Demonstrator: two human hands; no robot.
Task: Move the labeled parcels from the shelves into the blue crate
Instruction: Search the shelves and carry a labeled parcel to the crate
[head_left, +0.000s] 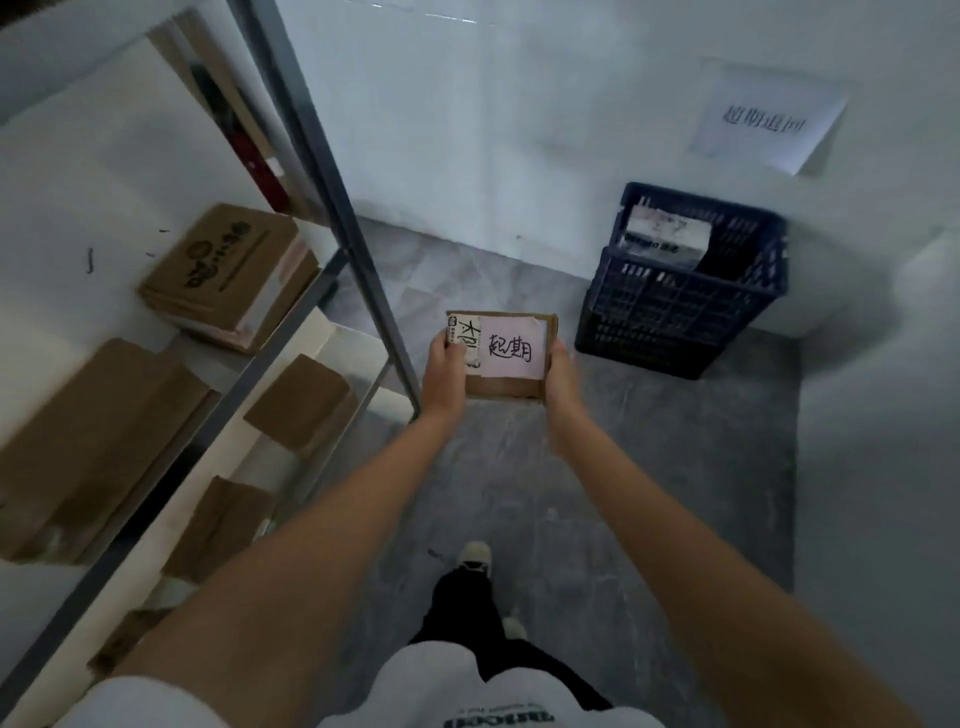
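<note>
Both arms reach forward over the grey floor (597, 467). The left hand (444, 376) and right hand (563, 376) grip opposite sides of a flat cardboard parcel (506, 384) bearing a pink handwritten label (514, 348). Ahead to the right, against the white wall, stands the blue crate (680, 317) with a light package (667, 239) inside. Metal shelves (332, 171) at left carry more cardboard boxes (228, 270).
</note>
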